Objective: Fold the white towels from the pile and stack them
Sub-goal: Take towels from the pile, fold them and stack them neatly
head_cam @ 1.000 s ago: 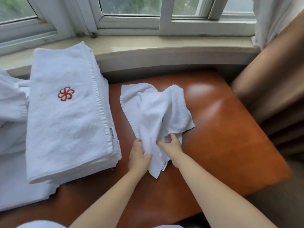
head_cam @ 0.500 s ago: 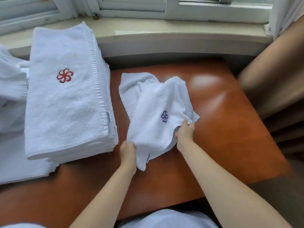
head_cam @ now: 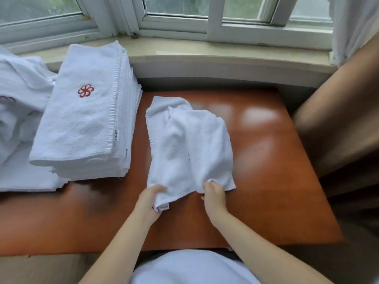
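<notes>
The left hand (head_cam: 148,201) pinches the near left corner of a small white towel (head_cam: 188,144), the corner with the sewn label, thumb on top and fingers curled beneath; the right hand (head_cam: 214,196) grips the near edge further right, fingers bunched into the cloth just short of the near right corner. The towel lies rumpled and partly doubled over on the orange-brown table (head_cam: 276,171), about midway between its left and right edges, its far end loosely heaped toward the window side. By the look of it, this is the opening of a fold: the cloth is caught by its near edge but not yet spread flat. The next move probably calls for drawing the two hands apart to tension that edge and smoothing the heap before folding. The folded stack (head_cam: 86,119) sits at the table's far left, beside the loose pile (head_cam: 18,95) at the left edge.
</notes>
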Demonstrator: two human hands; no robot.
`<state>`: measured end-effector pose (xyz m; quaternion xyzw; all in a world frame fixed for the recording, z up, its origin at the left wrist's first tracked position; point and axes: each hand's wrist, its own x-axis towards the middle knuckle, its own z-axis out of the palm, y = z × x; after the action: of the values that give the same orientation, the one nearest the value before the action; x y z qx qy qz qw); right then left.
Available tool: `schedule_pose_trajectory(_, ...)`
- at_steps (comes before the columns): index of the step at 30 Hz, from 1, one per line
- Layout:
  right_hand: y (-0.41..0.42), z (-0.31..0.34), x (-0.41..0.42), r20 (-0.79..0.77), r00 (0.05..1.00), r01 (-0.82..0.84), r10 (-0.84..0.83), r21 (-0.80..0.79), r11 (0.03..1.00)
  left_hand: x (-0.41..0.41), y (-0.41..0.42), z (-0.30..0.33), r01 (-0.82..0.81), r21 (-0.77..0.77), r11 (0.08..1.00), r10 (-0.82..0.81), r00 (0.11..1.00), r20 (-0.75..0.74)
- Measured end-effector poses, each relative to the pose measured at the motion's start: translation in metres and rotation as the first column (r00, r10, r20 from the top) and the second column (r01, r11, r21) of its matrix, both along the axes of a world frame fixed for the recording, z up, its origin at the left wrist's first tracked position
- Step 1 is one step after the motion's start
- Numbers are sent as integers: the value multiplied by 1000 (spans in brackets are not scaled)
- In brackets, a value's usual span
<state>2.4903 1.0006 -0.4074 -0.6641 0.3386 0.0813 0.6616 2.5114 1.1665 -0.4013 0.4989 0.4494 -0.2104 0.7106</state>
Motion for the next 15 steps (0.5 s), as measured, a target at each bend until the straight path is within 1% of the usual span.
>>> schedule_pose_trajectory(1,7,-4,-7,-61,997,-48,49,5,999,-2,-1,-2,75,83,994,-73,997,-28)
schedule_pose_trajectory(2,9,-5,-9,-117,993,-30,29,-6,1000,-4,-2,-2,146,149,978,-140,989,-53)
schedule_pose_trajectory(3,6,-6,-6,-149,989,14,-22,-50,999,-3,-1,-1,198,198,960,-185,979,-83)
schedule_pose_trajectory(4,-1,-5,0,-147,986,58,-76,-129,990,-2,0,1,221,224,949,-197,973,-122)
schedule_pose_trajectory(6,-20,1,16,-90,986,106,-140,-305,946,0,4,2,215,299,929,-167,969,-180)
schedule_pose_trajectory(7,-28,4,24,-58,989,106,-138,-386,917,-1,5,2,206,354,912,-158,974,-160)
schedule_pose_trajectory(8,-34,6,30,-29,992,93,-120,-464,881,-4,6,3,200,403,893,-174,980,-101)
schedule_pose_trajectory(9,-38,6,36,-12,998,50,-68,-555,830,-7,6,2,189,451,872,-203,979,-17)
schedule_pose_trajectory(10,-40,3,41,-27,1000,-30,16,-646,763,-9,6,0,172,488,856,-231,971,63)
schedule_pose_trajectory(11,-43,0,45,-58,992,-121,112,-686,718,-9,8,0,153,514,844,-247,962,119)
schedule_pose_trajectory(13,-45,-3,54,-145,938,-319,314,-715,622,1,12,-2,130,505,853,-237,959,153)
schedule_pose_trajectory(14,-46,-3,56,-191,896,-406,402,-720,563,8,13,-2,146,507,849,-251,957,145)
schedule_pose_trajectory(15,-48,-6,59,-233,854,-469,466,-733,493,14,15,-3,189,539,821,-299,946,125)
